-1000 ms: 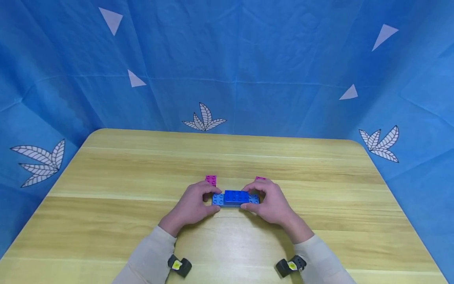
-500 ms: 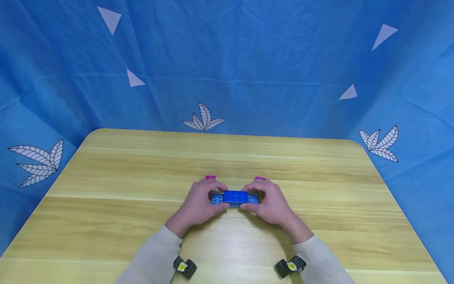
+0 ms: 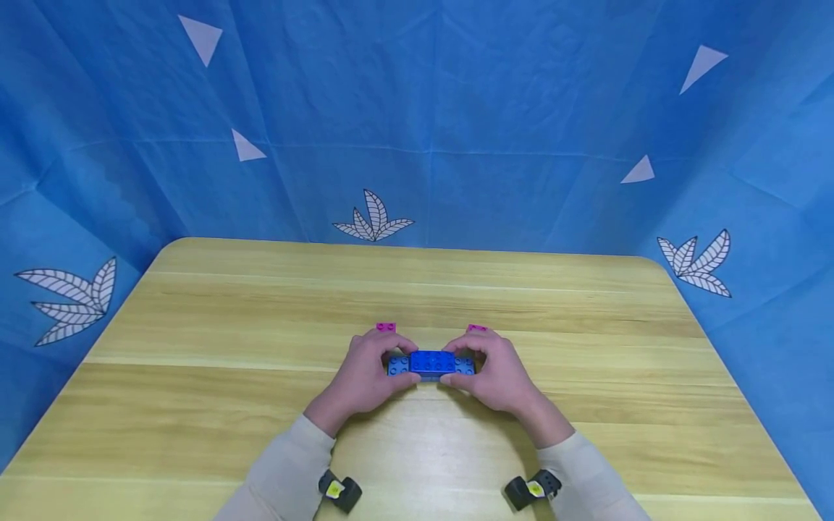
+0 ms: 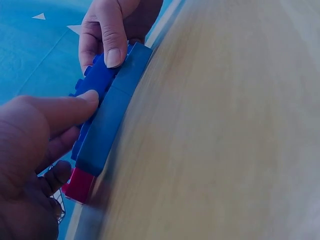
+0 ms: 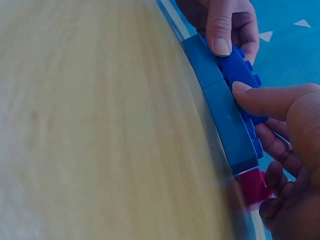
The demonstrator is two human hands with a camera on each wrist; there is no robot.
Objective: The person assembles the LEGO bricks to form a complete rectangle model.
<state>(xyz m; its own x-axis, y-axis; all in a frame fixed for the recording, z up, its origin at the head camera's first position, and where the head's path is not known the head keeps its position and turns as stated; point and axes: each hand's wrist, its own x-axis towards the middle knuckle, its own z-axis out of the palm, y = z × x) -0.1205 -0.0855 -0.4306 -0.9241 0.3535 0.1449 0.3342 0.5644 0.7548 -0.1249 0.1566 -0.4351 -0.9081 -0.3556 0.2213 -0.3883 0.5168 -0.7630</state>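
Note:
A dark blue toy brick (image 3: 433, 361) lies across the studs of two lighter blue bricks set end to end, the left one (image 3: 399, 365) and the right one (image 3: 465, 365). My left hand (image 3: 365, 370) pinches the dark brick's left end between thumb and fingers. On its other end, my right hand (image 3: 498, 373) has the same kind of pinch. The seam between the lower bricks shows in the right wrist view, where the nearer lighter blue brick (image 5: 230, 125) sits on the tabletop. The lower bricks' far sides are hidden.
Beyond the left hand lies a pink brick (image 3: 386, 327), and a second pink brick (image 3: 477, 328) is behind the right hand; both are partly covered. The wooden table (image 3: 417, 289) ends at a blue patterned cloth (image 3: 521, 108) at the back.
My left hand has shifted right, from the left lighter blue brick onto the dark blue brick, and now covers more of the left pink brick. My right hand keeps its place.

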